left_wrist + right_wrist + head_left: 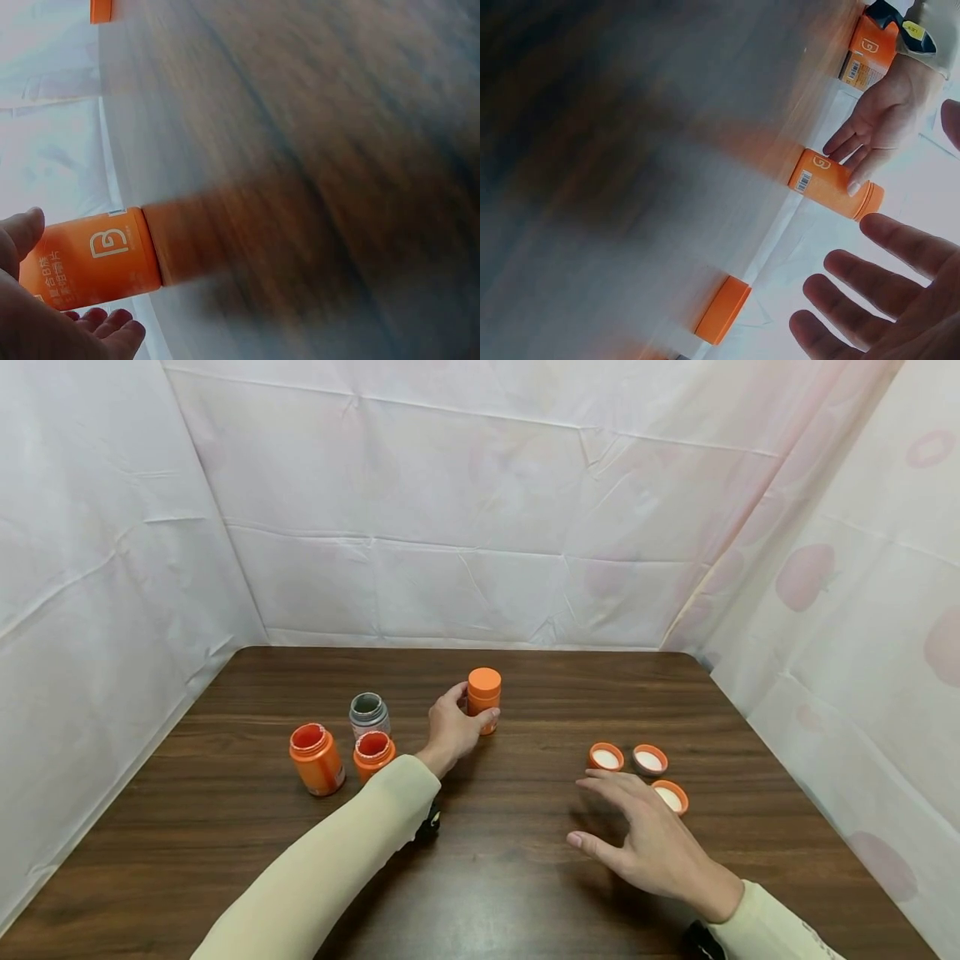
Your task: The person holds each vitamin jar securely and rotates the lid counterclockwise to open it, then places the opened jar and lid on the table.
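Note:
My left hand [452, 732] holds an upright orange bottle [482, 702] on the table. The bottle's orange cap [484, 680] is on. In the left wrist view, white lettering shows on the bottle [112, 255], between the thumb and the fingertips. Spread and holding nothing, my right hand [654, 842] hovers over the right of the table. Its fingers [889, 285] appear in the right wrist view. Beside it lie upturned caps with white insides: one orange cap [605, 757], a darker-sided one [649, 761] and another orange one [671, 796], partly hidden by the hand.
Left of my left forearm stand two uncapped orange bottles, a larger-looking orange bottle [318, 763] and a partly covered orange bottle [372, 752], plus an uncapped grey bottle [369, 716]. A white curtain [465, 593] borders the brown wooden table [480, 877].

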A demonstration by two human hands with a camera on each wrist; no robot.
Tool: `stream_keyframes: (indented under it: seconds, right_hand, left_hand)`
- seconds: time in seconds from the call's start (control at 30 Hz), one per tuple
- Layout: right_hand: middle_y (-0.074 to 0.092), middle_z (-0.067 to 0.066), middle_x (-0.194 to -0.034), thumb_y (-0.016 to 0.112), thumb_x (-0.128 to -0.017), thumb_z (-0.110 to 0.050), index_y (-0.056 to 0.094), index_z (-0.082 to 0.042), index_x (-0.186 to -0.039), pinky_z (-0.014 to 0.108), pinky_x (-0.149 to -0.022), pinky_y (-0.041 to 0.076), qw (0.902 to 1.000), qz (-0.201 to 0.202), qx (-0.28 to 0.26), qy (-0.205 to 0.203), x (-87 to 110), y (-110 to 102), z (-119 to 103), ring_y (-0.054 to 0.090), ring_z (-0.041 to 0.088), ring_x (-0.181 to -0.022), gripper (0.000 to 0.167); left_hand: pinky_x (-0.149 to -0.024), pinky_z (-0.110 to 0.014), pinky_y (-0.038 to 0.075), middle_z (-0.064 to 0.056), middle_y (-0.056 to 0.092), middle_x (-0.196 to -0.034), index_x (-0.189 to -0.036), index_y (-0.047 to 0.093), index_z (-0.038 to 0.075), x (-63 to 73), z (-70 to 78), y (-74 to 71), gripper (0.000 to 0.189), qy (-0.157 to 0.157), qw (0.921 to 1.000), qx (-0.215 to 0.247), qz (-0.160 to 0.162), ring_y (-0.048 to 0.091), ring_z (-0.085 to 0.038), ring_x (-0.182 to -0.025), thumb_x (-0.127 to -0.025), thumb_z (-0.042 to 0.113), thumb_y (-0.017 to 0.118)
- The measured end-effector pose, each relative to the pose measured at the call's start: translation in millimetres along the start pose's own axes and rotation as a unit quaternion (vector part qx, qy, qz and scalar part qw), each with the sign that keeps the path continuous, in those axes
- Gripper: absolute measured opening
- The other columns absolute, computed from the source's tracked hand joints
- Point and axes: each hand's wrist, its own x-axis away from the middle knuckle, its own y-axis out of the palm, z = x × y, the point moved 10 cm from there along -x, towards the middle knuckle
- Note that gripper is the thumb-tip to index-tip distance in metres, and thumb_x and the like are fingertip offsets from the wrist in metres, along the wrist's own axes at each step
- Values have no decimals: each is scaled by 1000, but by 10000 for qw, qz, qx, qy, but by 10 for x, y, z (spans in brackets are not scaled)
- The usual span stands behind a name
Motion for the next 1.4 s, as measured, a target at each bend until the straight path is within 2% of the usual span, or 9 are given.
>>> stream_keyframes:
  seconds: [0.13, 0.27, 0.43, 0.7, 0.9, 1.13, 1.4]
  right_hand:
    - [61, -11, -134, 79, -85, -57, 65, -24, -132, 44, -98, 46, 10000, -2, -15, 30, 2, 0, 4, 53, 12, -126, 60]
    - [60, -13, -134, 79, -84, -58, 64, -25, -133, 44, -98, 46, 10000, -28, -41, 66, 7, 8, 12, 53, 11, -126, 60]
    - [60, -12, -134, 79, -85, -58, 64, -24, -133, 43, -99, 46, 10000, -25, -41, 43, -2, 7, 10, 53, 11, -126, 60]
    - [62, -9, -134, 80, -84, -56, 65, -21, -132, 45, -100, 45, 10000, -5, -87, -5, -29, 1, -4, 53, 13, -127, 61]
    - [61, -11, -134, 79, -85, -57, 64, -24, -132, 46, -100, 46, 9999, -40, -131, 24, -30, 8, -14, 53, 13, -126, 60]
    - [62, -14, -130, 80, -85, -54, 64, -24, -132, 41, -98, 46, 9999, 52, -127, -86, -49, -16, -45, 55, 10, -122, 59]
    - [63, -8, -132, 79, -87, -52, 63, -16, -135, 48, -96, 49, 9995, 38, -317, 29, -48, -9, -49, 57, 17, -124, 62]
  left_hand:
    - [-103, -47, 49, -11, 65, -132, -142, 57, 9, 12, 20, 7, 58, 4, 9999, 124, -62, 62, -29, -122, -91, 24, 81]
    - [-103, -45, 50, -10, 66, -130, -139, 59, 9, 26, 42, -18, 54, 0, 9998, 190, 64, 63, -27, -121, -92, 25, 80]
    - [-102, -44, 50, -10, 66, -129, -139, 58, 9, 73, 117, -53, 55, 82, 9998, 78, 164, 63, -26, -119, -92, 29, 80]
    - [-102, -44, 50, -10, 66, -129, -140, 57, 8, 193, 183, -87, 57, 249, 9995, 153, 69, 63, -26, -120, -91, 27, 80]
    - [-103, -45, 50, -10, 66, -130, -139, 57, 8, 275, 261, -143, 56, 417, 9989, 181, 70, 63, -26, -120, -91, 26, 81]
    - [-104, -45, 48, -8, 66, -131, -137, 58, 9, 383, 271, -200, 55, 414, 9990, 160, -61, 63, -25, -120, -91, 27, 81]
    - [-103, -46, 49, -6, 67, -130, -137, 60, 12, 553, 340, -225, 56, 619, 9974, 205, -310, 63, -24, -119, -88, 26, 83]
